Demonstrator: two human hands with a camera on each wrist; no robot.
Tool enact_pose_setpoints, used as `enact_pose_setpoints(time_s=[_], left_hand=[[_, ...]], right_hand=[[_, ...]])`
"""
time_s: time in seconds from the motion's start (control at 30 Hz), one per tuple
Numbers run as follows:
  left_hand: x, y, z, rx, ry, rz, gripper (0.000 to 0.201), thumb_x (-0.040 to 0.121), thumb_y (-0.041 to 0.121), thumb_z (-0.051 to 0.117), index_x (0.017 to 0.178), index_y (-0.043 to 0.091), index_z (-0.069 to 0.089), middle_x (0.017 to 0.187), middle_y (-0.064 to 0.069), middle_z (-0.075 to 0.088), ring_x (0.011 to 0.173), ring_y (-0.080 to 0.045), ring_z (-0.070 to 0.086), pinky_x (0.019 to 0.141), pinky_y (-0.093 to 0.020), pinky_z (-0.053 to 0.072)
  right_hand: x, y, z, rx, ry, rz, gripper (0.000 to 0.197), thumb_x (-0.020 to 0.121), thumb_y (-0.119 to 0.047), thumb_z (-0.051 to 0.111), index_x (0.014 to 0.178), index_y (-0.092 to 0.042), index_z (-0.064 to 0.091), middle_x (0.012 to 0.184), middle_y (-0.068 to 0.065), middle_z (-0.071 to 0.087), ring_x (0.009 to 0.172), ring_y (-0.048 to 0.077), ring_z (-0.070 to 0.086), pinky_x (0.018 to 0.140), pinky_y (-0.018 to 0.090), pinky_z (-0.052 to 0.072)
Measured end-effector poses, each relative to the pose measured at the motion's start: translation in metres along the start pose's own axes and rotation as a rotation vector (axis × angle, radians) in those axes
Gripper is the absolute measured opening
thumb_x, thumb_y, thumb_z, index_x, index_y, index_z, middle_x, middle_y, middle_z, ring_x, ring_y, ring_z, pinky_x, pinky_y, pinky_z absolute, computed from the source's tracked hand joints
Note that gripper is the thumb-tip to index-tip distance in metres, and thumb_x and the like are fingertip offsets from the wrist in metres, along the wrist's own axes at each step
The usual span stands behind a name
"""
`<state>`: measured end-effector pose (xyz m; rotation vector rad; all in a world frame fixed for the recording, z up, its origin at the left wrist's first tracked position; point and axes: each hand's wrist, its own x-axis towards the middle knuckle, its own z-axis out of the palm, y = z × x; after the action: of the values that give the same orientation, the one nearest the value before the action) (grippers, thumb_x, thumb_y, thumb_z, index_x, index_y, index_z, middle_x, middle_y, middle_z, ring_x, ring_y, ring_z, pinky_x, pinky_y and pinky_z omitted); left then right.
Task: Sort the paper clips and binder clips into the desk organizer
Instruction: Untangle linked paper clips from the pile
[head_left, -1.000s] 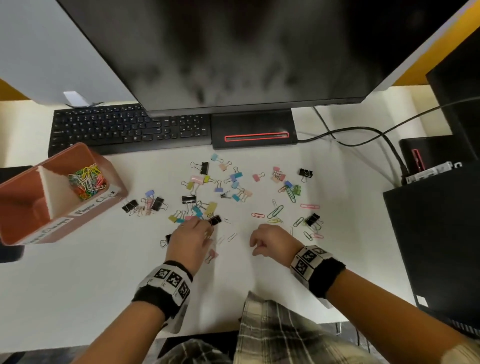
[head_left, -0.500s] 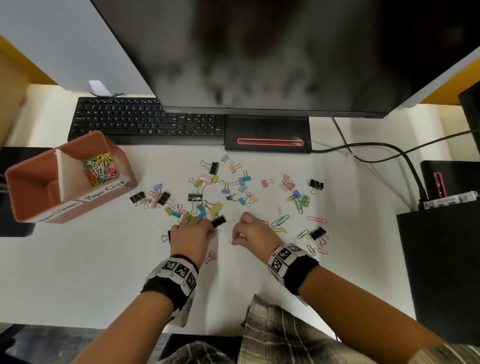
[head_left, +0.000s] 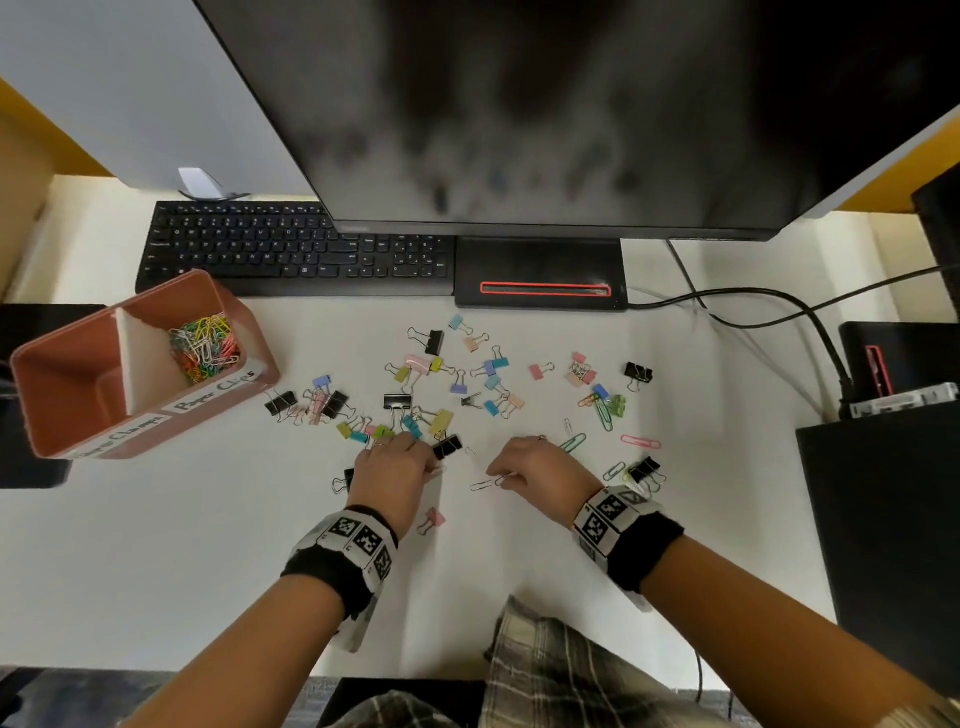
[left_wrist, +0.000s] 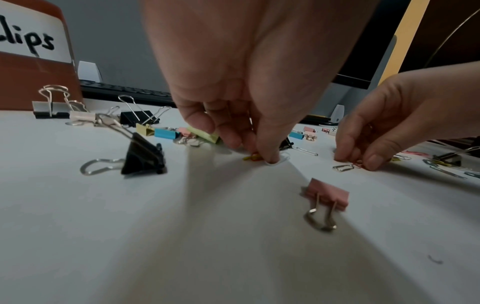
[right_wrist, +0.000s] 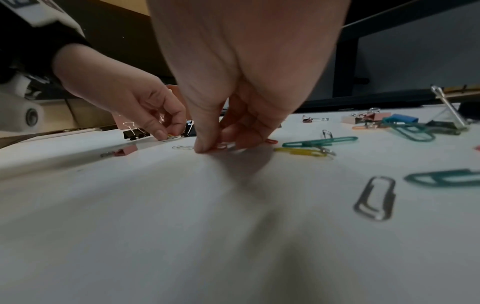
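1. Both hands slid closer together since a second ago.
2. Left hand (head_left: 395, 470) pinching paper clips (left_wrist: 262, 158) on the desk (head_left: 156, 545).
3. Right hand (head_left: 540, 467) pinching a silver clip (head_left: 485, 485), well away from the organizer (head_left: 67, 415).

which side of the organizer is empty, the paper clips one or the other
The other one. The desk organizer holds coloured paper clips in its compartment labelled Paper Clips; the left compartment shows only bare floor.

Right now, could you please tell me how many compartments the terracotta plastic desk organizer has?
2. The compartment labelled Paper Clips holds a pile of coloured wire paper clips; the compartment to its left looks empty, though part of its floor is hidden.
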<state>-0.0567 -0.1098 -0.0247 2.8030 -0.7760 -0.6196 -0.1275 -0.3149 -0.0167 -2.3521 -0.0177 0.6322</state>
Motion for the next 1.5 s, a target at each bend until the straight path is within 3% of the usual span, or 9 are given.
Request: enact_pose_setpoints(time_s=[0.23,0.43,0.67,0.87,1.03,1.23,1.3,1.4,1.5], left_hand=[[0.000,0.000,-0.005,-0.065,-0.008,0.058,0.007,0.090,0.019,0.054,0.093,0.017,0.061,0.094,-0.003,0.063,0.085,-0.021,0.055,0.074,-0.031,0.043],[-0.002,0.003,-0.013,-0.169,-0.046,0.029,0.013,0.092,0.016,0.049,0.099,0.012,0.060,0.099,-0.006,0.062,0.090,-0.023,0.056,0.078,-0.031,0.045],[-0.005,-0.003,-0.017,-0.284,-0.050,0.007,0.015,0.092,0.015,0.049,0.100,0.011,0.061,0.098,-0.008,0.063,0.089,-0.023,0.057,0.079,-0.030,0.045],[-0.014,-0.008,-0.030,-0.418,0.037,0.006,0.012,0.089,0.006,0.051,0.095,0.007,0.061,0.093,-0.009,0.063,0.086,-0.023,0.056,0.075,-0.027,0.041],[-0.025,-0.017,-0.036,-0.436,0.066,-0.035,0.008,0.088,0.008,0.054,0.093,0.007,0.061,0.093,-0.007,0.064,0.082,-0.019,0.057,0.074,-0.025,0.044],[-0.037,-0.030,-0.043,-0.421,0.069,-0.063,0.009,0.087,0.006,0.056,0.094,0.006,0.062,0.093,-0.009,0.064,0.080,-0.021,0.057,0.072,-0.023,0.038],[-0.039,-0.038,-0.049,-0.423,0.086,-0.064,0.008,0.087,0.006,0.056,0.093,0.007,0.061,0.090,-0.008,0.064,0.076,-0.018,0.056,0.068,-0.021,0.038],[-0.043,-0.053,-0.063,-0.434,0.139,-0.058,0.006,0.086,0.005,0.058,0.090,0.008,0.061,0.086,-0.003,0.063,0.074,-0.014,0.056,0.064,-0.007,0.036],[-0.044,-0.076,-0.085,-0.438,0.225,-0.078,0.005,0.086,0.007,0.058,0.089,0.010,0.062,0.083,0.002,0.061,0.074,-0.011,0.054,0.063,-0.004,0.035]], right_hand=[[0.001,-0.011,-0.004,-0.005,0.016,0.112,0.026,0.089,-0.020,0.059,0.112,-0.010,0.063,0.112,0.011,0.062,0.103,0.025,0.059,0.094,0.034,0.045],[0.028,-0.036,-0.002,0.097,0.151,0.164,0.030,0.086,-0.021,0.063,0.113,-0.009,0.060,0.102,0.011,0.065,0.095,0.026,0.060,0.085,0.033,0.049],[0.040,-0.042,0.007,-0.027,0.166,0.224,0.020,0.091,-0.017,0.055,0.100,-0.002,0.065,0.124,0.016,0.049,0.100,0.030,0.057,0.086,0.033,0.046],[0.011,-0.026,-0.007,-0.007,0.083,0.145,0.015,0.090,-0.020,0.053,0.098,-0.012,0.063,0.099,0.006,0.066,0.087,0.020,0.060,0.082,0.031,0.050],[-0.004,-0.024,0.005,-0.089,-0.036,0.019,0.027,0.091,-0.023,0.054,0.117,-0.015,0.060,0.107,0.005,0.065,0.098,0.020,0.058,0.089,0.032,0.046],[0.004,-0.027,0.010,-0.070,0.038,0.057,0.023,0.092,-0.020,0.054,0.099,-0.003,0.067,0.105,0.012,0.059,0.095,0.026,0.058,0.086,0.032,0.045],[0.004,-0.029,0.010,-0.108,0.029,0.048,0.022,0.092,-0.021,0.053,0.098,-0.005,0.066,0.105,0.010,0.061,0.096,0.024,0.057,0.085,0.030,0.044],[0.007,-0.033,0.009,-0.125,0.002,0.061,0.021,0.092,-0.025,0.053,0.100,-0.009,0.065,0.102,0.007,0.064,0.094,0.021,0.058,0.085,0.030,0.045],[0.013,-0.038,0.011,-0.134,-0.035,0.115,0.019,0.090,-0.024,0.054,0.101,-0.012,0.065,0.100,0.005,0.065,0.091,0.020,0.060,0.087,0.034,0.049]])
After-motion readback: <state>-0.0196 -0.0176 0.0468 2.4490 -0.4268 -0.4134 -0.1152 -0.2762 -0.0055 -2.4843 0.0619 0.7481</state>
